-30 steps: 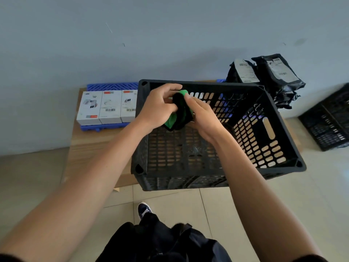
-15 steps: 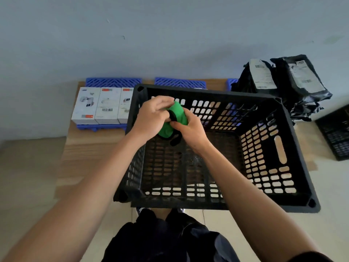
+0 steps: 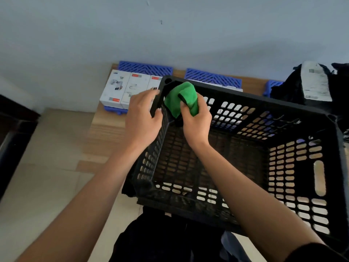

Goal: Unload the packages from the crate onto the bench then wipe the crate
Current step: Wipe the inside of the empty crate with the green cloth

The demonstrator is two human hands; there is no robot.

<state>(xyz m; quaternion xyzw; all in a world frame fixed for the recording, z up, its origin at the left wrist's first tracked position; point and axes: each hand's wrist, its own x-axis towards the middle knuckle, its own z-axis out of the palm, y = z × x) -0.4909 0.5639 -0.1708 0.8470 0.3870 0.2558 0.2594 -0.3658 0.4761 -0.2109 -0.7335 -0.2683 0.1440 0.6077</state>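
Note:
An empty black slotted crate (image 3: 319, 174) fills the middle and right of the view, resting on a low wooden bench (image 3: 107, 129). My right hand (image 3: 196, 121) is closed on a bunched green cloth (image 3: 181, 100) pressed into the crate's far left inner corner. My left hand (image 3: 141, 118) grips the crate's left rim beside that corner. White boxed packages (image 3: 122, 89) sit on the bench to the left of the crate. Black bagged packages (image 3: 309, 86) with white labels lie at the far right.
Blue plastic grids (image 3: 145, 68) lie on the bench along the grey wall. A dark piece of furniture (image 3: 11, 140) stands at the left edge. Tiled floor runs below the bench, and my dark-clothed legs are at the bottom.
The cloth has gone from both hands to the right hand alone, up into the crate's far left corner. My left hand moved onto the crate's left rim. The crate looms nearer.

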